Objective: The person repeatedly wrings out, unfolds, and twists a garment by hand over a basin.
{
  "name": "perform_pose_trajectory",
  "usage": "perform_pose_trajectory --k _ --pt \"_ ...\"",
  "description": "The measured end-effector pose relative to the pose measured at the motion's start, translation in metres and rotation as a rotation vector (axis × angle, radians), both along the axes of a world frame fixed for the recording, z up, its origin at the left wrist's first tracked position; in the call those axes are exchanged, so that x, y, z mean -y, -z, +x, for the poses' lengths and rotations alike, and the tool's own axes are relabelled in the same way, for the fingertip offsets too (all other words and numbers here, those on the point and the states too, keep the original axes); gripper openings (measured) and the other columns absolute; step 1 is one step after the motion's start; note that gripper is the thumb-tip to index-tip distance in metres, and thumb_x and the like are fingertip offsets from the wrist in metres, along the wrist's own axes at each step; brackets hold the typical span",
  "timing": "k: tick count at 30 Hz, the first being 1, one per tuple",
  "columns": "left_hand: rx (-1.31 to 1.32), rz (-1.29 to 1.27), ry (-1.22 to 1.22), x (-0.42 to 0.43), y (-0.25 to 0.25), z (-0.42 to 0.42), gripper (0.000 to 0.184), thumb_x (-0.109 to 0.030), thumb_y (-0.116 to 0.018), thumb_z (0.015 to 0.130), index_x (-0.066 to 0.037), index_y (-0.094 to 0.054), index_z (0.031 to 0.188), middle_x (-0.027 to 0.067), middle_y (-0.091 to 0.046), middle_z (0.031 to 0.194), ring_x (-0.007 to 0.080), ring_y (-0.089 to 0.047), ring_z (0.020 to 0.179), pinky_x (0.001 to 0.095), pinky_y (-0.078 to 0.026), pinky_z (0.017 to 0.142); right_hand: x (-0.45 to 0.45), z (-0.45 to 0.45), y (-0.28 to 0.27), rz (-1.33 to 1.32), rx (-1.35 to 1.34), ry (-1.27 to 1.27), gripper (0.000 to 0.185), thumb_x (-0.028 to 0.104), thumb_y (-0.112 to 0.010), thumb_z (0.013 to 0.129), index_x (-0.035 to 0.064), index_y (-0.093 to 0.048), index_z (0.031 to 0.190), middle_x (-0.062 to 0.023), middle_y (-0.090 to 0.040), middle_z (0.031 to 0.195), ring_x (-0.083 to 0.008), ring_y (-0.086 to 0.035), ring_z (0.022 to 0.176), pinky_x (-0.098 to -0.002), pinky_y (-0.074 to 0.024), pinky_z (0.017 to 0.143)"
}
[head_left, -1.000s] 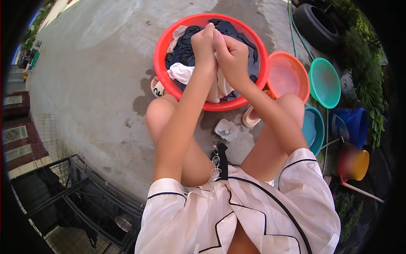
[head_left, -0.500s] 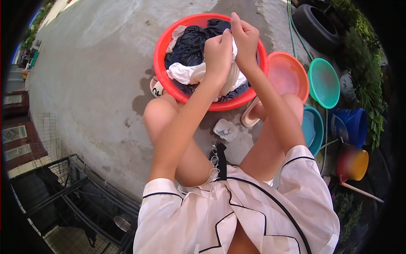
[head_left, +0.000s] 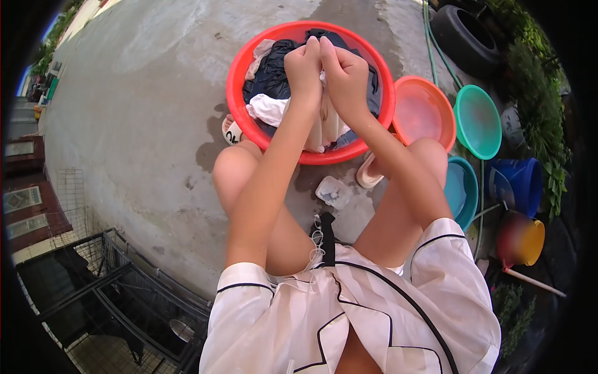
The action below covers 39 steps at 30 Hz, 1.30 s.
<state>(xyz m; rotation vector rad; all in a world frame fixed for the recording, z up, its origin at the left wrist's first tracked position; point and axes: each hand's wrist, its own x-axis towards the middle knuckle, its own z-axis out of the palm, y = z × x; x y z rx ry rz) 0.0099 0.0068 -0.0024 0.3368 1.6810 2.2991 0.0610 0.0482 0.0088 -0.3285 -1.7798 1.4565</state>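
A red plastic basin (head_left: 247,128) stands in front of my knees with wet laundry in it. My left hand (head_left: 304,71) and my right hand (head_left: 346,78) are held close together above it, both closed on a white garment (head_left: 319,128). The cloth hangs down from my fists into the basin; what kind of garment it is I cannot make out. Dark clothes (head_left: 274,70) lie around it, and another white piece (head_left: 268,110) rests at the left. The fingers' grip is partly hidden behind the backs of my hands.
To the right stand an orange basin (head_left: 423,112), a green basin (head_left: 478,121), a teal basin (head_left: 468,187) and a blue bucket (head_left: 520,187). A small clear container (head_left: 333,192) sits on the concrete between my feet. A tyre (head_left: 467,40) and a hose (head_left: 427,37) lie beyond.
Both closed hands have moved left and slightly down over the basin. The white cloth now hangs straighter below them, where it was bunched before.
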Motion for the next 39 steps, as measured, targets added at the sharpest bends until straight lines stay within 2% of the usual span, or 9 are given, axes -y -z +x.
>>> perform_pose_trajectory --k 3,6,13,16,21,23,27,32,39 --pt "0.011 0.063 -0.004 0.002 0.002 0.004 0.042 -0.023 -0.045 0.087 0.0 -0.046 0.053 -0.0019 -0.041 0.049 0.0064 -0.035 0.048 0.0268 -0.026 0.045 -0.002 -0.002 -0.001 -0.058 0.0 -0.06 0.038 0.021 -0.052 0.087 -0.0031 -0.048 0.058 0.0 -0.037 0.047 -0.0051 -0.031 0.047 -0.0262 -0.0263 0.042" --pt "-0.08 -0.202 0.032 -0.003 -0.005 0.026 0.043 -0.024 -0.045 0.088 0.002 -0.045 0.053 -0.0011 -0.041 0.049 0.0067 -0.035 0.048 0.0278 -0.027 0.045 -0.034 -0.012 0.001 -0.174 0.04 0.01 0.038 0.021 -0.052 0.087 -0.0035 -0.047 0.058 0.0004 -0.036 0.047 -0.0048 -0.031 0.048 -0.026 -0.0261 0.043" --pt "0.006 0.042 -0.025 0.005 0.003 0.001 0.044 -0.023 -0.043 0.089 0.0 -0.045 0.052 -0.0019 -0.04 0.048 0.0068 -0.034 0.047 0.0276 -0.026 0.044 0.0 0.001 0.003 -0.067 0.041 -0.098 0.039 0.021 -0.051 0.088 -0.0033 -0.046 0.058 0.0004 -0.036 0.048 -0.0053 -0.031 0.049 -0.0263 -0.0265 0.043" --pt "-0.014 -0.195 0.045 0.003 -0.007 0.02 0.043 -0.024 -0.044 0.089 0.002 -0.047 0.054 0.0002 -0.043 0.049 0.0074 -0.035 0.048 0.0286 -0.029 0.046 -0.023 -0.009 0.005 -0.224 -0.003 -0.07 0.039 0.02 -0.05 0.088 -0.003 -0.046 0.057 0.0008 -0.035 0.048 -0.0051 -0.031 0.048 -0.0261 -0.0259 0.043" --pt "0.013 -0.017 -0.021 0.007 -0.008 -0.008 0.042 -0.023 -0.045 0.088 -0.001 -0.048 0.052 -0.0023 -0.038 0.045 0.007 -0.034 0.046 0.0259 -0.028 0.045 0.006 0.001 0.004 0.012 0.001 -0.034 0.039 0.021 -0.049 0.089 -0.0035 -0.048 0.058 0.0 -0.036 0.046 -0.0048 -0.031 0.047 -0.0265 -0.0256 0.042" --pt "0.013 0.0 0.019 0.011 0.002 -0.006 0.028 -0.022 -0.049 0.088 -0.006 -0.052 0.065 -0.0058 -0.04 0.06 0.0037 -0.033 0.054 0.0227 -0.029 0.049 0.005 -0.001 0.006 -0.053 -0.005 -0.07 0.039 0.021 -0.05 0.089 -0.0026 -0.048 0.057 0.0017 -0.037 0.047 -0.0045 -0.031 0.048 -0.0257 -0.0248 0.043" --pt "-0.243 -0.405 0.014 -0.002 -0.005 0.025 0.044 -0.029 -0.044 0.088 0.007 -0.05 0.062 0.0146 -0.046 0.049 0.022 -0.046 0.047 0.0383 -0.036 0.051 -0.029 -0.013 0.012 -0.356 -0.047 -0.066 0.041 0.02 -0.049 0.089 0.0015 -0.044 0.053 0.0058 -0.036 0.05 -0.0036 -0.028 0.049 -0.0247 -0.022 0.043" --pt "-0.095 -0.16 -0.074 0.001 0.009 -0.012 0.045 -0.027 -0.044 0.088 0.004 -0.05 0.055 0.0039 -0.044 0.045 0.0107 -0.04 0.044 0.0302 -0.031 0.045 0.004 -0.001 0.008 -0.175 -0.012 -0.036 0.041 0.02 -0.05 0.088 -0.0004 -0.045 0.054 0.0047 -0.037 0.049 -0.0032 -0.029 0.049 -0.0245 -0.0231 0.043" --pt "-0.219 -0.362 -0.001 -0.008 0.005 0.017 0.046 -0.029 -0.043 0.087 0.004 -0.053 0.057 0.0098 -0.048 0.046 0.0175 -0.044 0.043 0.034 -0.035 0.049 -0.028 -0.011 0.01 -0.4 -0.015 -0.027 0.041 0.022 -0.049 0.089 0.0035 -0.045 0.053 0.0059 -0.035 0.05 -0.0029 -0.028 0.049 -0.0239 -0.0221 0.043"
